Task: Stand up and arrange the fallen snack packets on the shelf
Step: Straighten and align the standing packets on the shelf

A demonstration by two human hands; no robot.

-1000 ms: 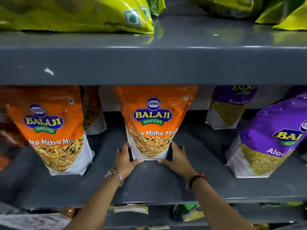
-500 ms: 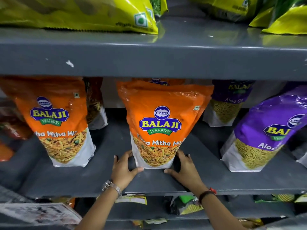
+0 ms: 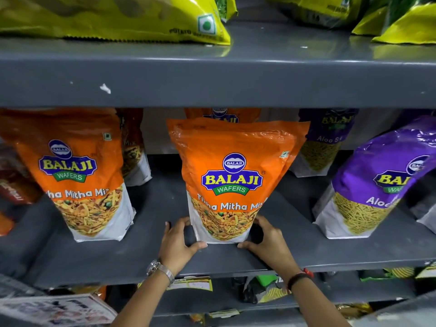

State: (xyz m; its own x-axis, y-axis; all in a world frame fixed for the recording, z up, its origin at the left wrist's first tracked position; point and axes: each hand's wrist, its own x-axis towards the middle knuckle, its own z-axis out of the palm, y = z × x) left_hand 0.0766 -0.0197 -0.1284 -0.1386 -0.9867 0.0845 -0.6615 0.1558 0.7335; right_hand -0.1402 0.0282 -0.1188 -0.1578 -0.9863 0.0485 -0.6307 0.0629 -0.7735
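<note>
An orange Balaji Tikha Mitha Mix packet [image 3: 233, 175] stands upright in the middle of the grey shelf [image 3: 146, 258]. My left hand [image 3: 178, 244] cups its lower left corner and my right hand [image 3: 269, 241] cups its lower right corner, thumbs at the base. Behind it another orange packet [image 3: 223, 114] shows only its top. A second orange packet [image 3: 75, 171] stands upright at the left. Purple Aloo Sev packets stand at the right [image 3: 377, 180] and farther back [image 3: 326, 142].
The upper shelf [image 3: 236, 74] overhangs the packet tops and carries yellow-green packets [image 3: 113, 17]. A darker orange packet [image 3: 134, 149] stands behind the left one. Red packets [image 3: 14, 185] crowd the far left. More packets lie on the lower shelf [image 3: 264, 289].
The middle orange packet has come forward toward the shelf's front edge between both hands, uncovering another orange packet behind it. My view has shifted slightly upward.
</note>
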